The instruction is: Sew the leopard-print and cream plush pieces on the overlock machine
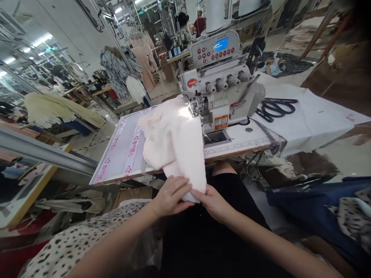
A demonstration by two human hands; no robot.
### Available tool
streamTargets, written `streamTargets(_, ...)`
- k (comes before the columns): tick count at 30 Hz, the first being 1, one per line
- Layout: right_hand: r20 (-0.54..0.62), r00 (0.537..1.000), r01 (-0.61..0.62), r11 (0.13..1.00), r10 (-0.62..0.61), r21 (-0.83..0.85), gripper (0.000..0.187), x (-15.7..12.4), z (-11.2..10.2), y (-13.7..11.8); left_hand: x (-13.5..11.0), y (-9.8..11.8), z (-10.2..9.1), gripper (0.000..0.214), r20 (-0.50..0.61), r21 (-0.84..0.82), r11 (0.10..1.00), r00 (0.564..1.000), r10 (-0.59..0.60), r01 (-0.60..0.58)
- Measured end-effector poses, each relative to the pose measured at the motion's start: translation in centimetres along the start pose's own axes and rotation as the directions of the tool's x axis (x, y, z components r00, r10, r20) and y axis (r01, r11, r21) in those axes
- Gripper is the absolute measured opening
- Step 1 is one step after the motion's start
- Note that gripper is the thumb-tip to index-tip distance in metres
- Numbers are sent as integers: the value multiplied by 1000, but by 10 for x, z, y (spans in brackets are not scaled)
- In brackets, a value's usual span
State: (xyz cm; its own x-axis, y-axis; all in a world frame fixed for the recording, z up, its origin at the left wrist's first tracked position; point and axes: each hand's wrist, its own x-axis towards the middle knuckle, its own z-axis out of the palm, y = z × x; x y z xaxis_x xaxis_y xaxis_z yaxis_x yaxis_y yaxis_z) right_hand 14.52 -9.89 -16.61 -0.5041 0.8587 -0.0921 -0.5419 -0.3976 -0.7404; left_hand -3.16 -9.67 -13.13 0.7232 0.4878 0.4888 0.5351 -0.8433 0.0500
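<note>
A pale pink, fleecy piece of fabric (185, 146) runs from the presser foot of an overlock sewing machine (220, 85) down over the table's front edge. Its near end is in both my hands. My left hand (173, 195) grips the fabric from the left, fingers laid over the top and thumb beneath. On the right edge, my right hand (216, 202) pinches the same end, thumb on top and its other fingers mostly hidden. The machine's lamp lights the cloth at the needle.
Black scissors (276, 108) lie on the white-covered table right of the machine. Spotted fabric (116, 224) hangs at my left, and dark blue cloth (313, 208) lies at my right. A metal rail (46, 148) crosses the left side. Garment racks and people are farther back.
</note>
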Motion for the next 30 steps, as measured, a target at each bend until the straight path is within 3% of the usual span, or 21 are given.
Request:
streamTargets(9,52,994,108,979,-101,-175,29,-28,14,-23,20,14,-20,51,75,-359,924,991,-113,132)
streamTargets(14,-39,993,97,952,-113,-290,22,-32,14,-23,24,18,-20,36,79,-442,879,984,-161,179)
streamTargets(17,-64,997,22,938,-47,-346,28,-38,16,-24,28,26,-25,29,-7,-431,892,988,-152,134)
streamTargets(21,-20,1000,-14,927,7,-374,33,-50,20,-31,36,38,-37,32,-83,-336,942,995,-47,16)
streamTargets(24,20,1000,-4,924,12,-382,30,-56,21,-37,39,41,-38,34,-51,-278,960,999,11,-24)
streamTargets(30,43,999,-4,923,23,-384,33,-60,17,-45,38,42,-33,31,27,-214,977,1000,-10,15)
